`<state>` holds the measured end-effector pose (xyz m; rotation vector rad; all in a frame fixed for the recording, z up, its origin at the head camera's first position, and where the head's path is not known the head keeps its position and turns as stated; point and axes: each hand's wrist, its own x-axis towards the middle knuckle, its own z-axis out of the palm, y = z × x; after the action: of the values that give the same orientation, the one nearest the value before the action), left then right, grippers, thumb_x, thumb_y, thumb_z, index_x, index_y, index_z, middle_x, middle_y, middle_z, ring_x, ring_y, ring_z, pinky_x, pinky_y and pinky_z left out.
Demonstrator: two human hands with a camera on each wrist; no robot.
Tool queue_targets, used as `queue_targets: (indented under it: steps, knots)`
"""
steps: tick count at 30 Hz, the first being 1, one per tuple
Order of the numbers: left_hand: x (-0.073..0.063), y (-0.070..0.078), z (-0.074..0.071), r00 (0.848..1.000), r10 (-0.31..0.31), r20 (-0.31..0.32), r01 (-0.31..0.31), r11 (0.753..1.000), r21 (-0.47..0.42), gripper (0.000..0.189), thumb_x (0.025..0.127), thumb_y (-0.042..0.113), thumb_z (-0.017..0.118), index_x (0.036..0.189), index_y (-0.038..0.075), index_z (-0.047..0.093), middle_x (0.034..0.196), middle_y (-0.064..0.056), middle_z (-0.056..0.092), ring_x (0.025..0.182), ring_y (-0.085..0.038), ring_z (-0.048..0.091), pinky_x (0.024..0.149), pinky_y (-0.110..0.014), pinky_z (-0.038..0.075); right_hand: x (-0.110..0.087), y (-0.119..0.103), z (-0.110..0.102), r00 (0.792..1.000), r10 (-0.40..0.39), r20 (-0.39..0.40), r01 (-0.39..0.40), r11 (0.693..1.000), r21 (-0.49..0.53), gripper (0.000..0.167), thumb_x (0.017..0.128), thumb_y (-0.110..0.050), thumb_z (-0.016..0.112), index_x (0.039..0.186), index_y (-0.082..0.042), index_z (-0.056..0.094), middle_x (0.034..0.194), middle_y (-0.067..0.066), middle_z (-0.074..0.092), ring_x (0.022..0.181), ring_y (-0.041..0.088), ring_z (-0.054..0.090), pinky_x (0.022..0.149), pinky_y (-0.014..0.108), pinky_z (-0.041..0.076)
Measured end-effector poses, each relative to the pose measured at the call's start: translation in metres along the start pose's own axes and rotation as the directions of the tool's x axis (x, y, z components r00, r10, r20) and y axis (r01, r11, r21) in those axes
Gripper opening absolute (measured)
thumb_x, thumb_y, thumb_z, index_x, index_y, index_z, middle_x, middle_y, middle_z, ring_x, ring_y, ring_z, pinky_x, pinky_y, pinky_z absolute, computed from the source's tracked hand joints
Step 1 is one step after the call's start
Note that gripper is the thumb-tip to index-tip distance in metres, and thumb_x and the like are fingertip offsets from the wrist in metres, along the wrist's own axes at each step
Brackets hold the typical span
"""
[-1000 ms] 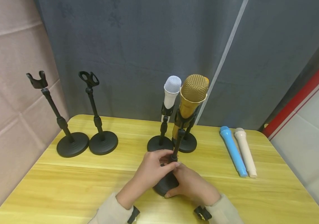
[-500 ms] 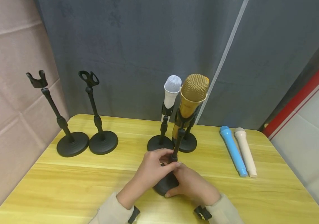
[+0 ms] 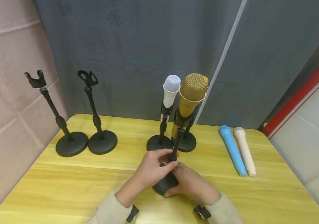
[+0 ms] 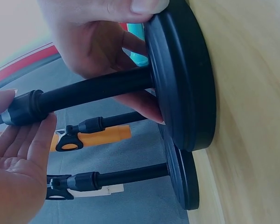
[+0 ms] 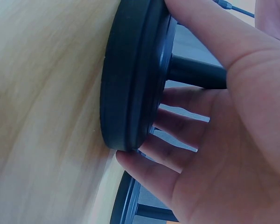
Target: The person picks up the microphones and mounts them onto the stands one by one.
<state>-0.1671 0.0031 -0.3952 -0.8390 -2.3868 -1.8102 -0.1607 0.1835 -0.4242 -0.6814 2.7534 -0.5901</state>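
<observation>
In the head view, a gold microphone [image 3: 190, 93] sits in the clip of a black desk stand [image 3: 163, 183] close to me. My left hand [image 3: 149, 166] pinches the stand's pole at its collar [image 4: 25, 108] between thumb and fingers. Lower down, my right hand [image 3: 193, 183] grips the round base [image 5: 133, 79], thumb on its rim and fingers spread along the other side. The base stands on the wooden table. Just behind are a white microphone [image 3: 170, 90] in its stand and an orange microphone [image 4: 98, 136] in another, mostly hidden by the gold one in the head view.
Two black stands with bare clips, a left one [image 3: 71, 144] and another beside it [image 3: 102, 143], stand at the back left. A blue microphone [image 3: 233, 151] and a cream microphone [image 3: 245, 152] lie side by side on the right. A grey curtain [image 3: 125, 59] hangs behind the table [image 3: 78, 189].
The head view has shifted very slightly. Both hands keep the same hold on the stand, and the other things stay in place.
</observation>
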Motion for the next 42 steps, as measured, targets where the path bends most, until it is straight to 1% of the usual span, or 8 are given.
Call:
queue_targets:
  steps: [3, 8, 17, 24, 34, 38, 42]
  knots:
    - [0.0003, 0.0001, -0.0005, 1.0, -0.016, 0.001, 0.016, 1.0, -0.005, 0.026, 0.092, 0.01, 0.074, 0.118, 0.008, 0.073, 0.111, -0.005, 0.078, 0.1, -0.013, 0.075, 0.089, -0.021, 0.059, 0.0004, 0.0004, 0.0004, 1.0, 0.0, 0.001, 0.0, 1.0, -0.005, 0.1, 0.071, -0.049, 0.089, 0.15, -0.003, 0.047, 0.147, 0.02, 0.052, 0.129, 0.031, 0.057, 0.106, 0.05, 0.05]
    - [0.001, -0.0005, -0.0007, 1.0, -0.019, 0.006, 0.019, 1.0, 0.004, 0.026, 0.092, 0.012, 0.074, 0.117, 0.008, 0.073, 0.11, -0.007, 0.078, 0.097, -0.014, 0.075, 0.088, -0.022, 0.06, 0.0007, 0.0012, 0.0011, 1.0, -0.013, -0.007, 0.013, 1.0, -0.001, 0.104, 0.071, -0.049, 0.089, 0.152, -0.004, 0.043, 0.151, 0.02, 0.049, 0.132, 0.03, 0.055, 0.108, 0.049, 0.049]
    - [0.0013, 0.0014, -0.0009, 0.999, -0.045, -0.009, 0.045, 0.999, 0.018, 0.027, 0.09, 0.014, 0.077, 0.116, 0.008, 0.074, 0.108, -0.003, 0.078, 0.095, -0.012, 0.076, 0.086, -0.021, 0.059, 0.001, 0.0024, 0.0021, 1.0, -0.02, -0.014, 0.02, 1.0, 0.016, 0.106, 0.07, -0.05, 0.089, 0.153, -0.005, 0.042, 0.155, 0.019, 0.045, 0.136, 0.028, 0.053, 0.11, 0.049, 0.047]
    - [0.0015, 0.0008, -0.0008, 0.999, -0.043, -0.019, 0.044, 0.999, 0.012, 0.027, 0.089, 0.015, 0.079, 0.115, 0.01, 0.074, 0.108, -0.002, 0.078, 0.094, -0.011, 0.076, 0.085, -0.02, 0.06, 0.0016, 0.0027, 0.0021, 1.0, -0.018, -0.008, 0.018, 1.0, 0.014, 0.108, 0.07, -0.051, 0.089, 0.154, -0.005, 0.04, 0.156, 0.018, 0.044, 0.138, 0.028, 0.051, 0.111, 0.049, 0.046]
    - [0.0018, 0.0007, 0.0009, 0.998, -0.04, -0.052, 0.041, 0.999, 0.015, 0.025, 0.087, 0.017, 0.081, 0.11, 0.01, 0.075, 0.103, -0.005, 0.078, 0.092, -0.015, 0.077, 0.084, -0.026, 0.062, 0.0021, 0.0016, 0.0014, 1.0, -0.012, 0.004, 0.012, 1.0, 0.015, 0.106, 0.07, -0.051, 0.089, 0.154, -0.007, 0.041, 0.156, 0.015, 0.045, 0.138, 0.027, 0.051, 0.112, 0.049, 0.046]
    - [0.0014, 0.0006, 0.0014, 0.997, -0.038, -0.063, 0.04, 0.999, 0.021, 0.027, 0.087, 0.018, 0.081, 0.11, 0.007, 0.075, 0.104, -0.008, 0.077, 0.092, -0.017, 0.077, 0.084, -0.029, 0.062, 0.0013, 0.0012, 0.0011, 1.0, -0.016, 0.003, 0.016, 1.0, 0.011, 0.108, 0.07, -0.051, 0.089, 0.155, -0.006, 0.039, 0.156, 0.016, 0.044, 0.137, 0.027, 0.051, 0.111, 0.049, 0.046]
    - [0.0014, 0.0005, 0.0015, 0.997, -0.035, -0.071, 0.037, 0.999, 0.03, 0.028, 0.086, 0.019, 0.082, 0.111, 0.007, 0.074, 0.104, -0.006, 0.077, 0.092, -0.016, 0.077, 0.084, -0.029, 0.062, 0.0013, 0.0012, 0.0008, 1.0, -0.018, -0.001, 0.018, 1.0, 0.015, 0.108, 0.07, -0.051, 0.089, 0.155, -0.006, 0.039, 0.156, 0.015, 0.045, 0.137, 0.026, 0.052, 0.111, 0.048, 0.046]
